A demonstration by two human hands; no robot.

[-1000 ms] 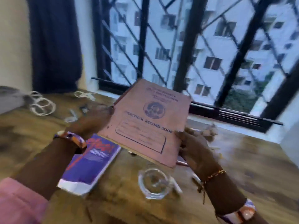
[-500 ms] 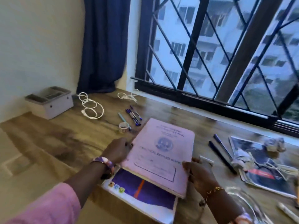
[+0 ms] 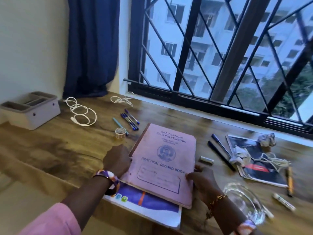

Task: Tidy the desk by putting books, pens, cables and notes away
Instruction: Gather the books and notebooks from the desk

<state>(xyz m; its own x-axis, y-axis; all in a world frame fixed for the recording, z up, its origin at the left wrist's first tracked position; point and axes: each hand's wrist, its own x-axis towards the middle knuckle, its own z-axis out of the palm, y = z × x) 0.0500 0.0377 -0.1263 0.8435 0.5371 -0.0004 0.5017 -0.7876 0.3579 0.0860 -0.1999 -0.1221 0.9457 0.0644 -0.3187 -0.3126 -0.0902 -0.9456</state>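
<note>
Both hands grip pink practical record book (image 3: pixel 162 160), left hand (image 3: pixel 116 159) at spine edge, right hand (image 3: pixel 201 181) at lower right corner; book atop purple-covered book (image 3: pixel 145 202) on wooden desk (image 3: pixel 50 150). Grey compartmented organiser box (image 3: pixel 32 109) far left, contents not visible.

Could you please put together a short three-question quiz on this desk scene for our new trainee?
1. True or false: the pink record book lies directly on the bare desk.
2. Which hand touches the pink record book's spine edge: left hand or right hand?
3. What lies closest to the grey organiser? A) white cable B) roll of tape C) glass dish

Key
1. False: it rests on a purple book.
2. The left hand; the right hand has a grip on the opposite edge, near the lower corner.
3. A
</note>
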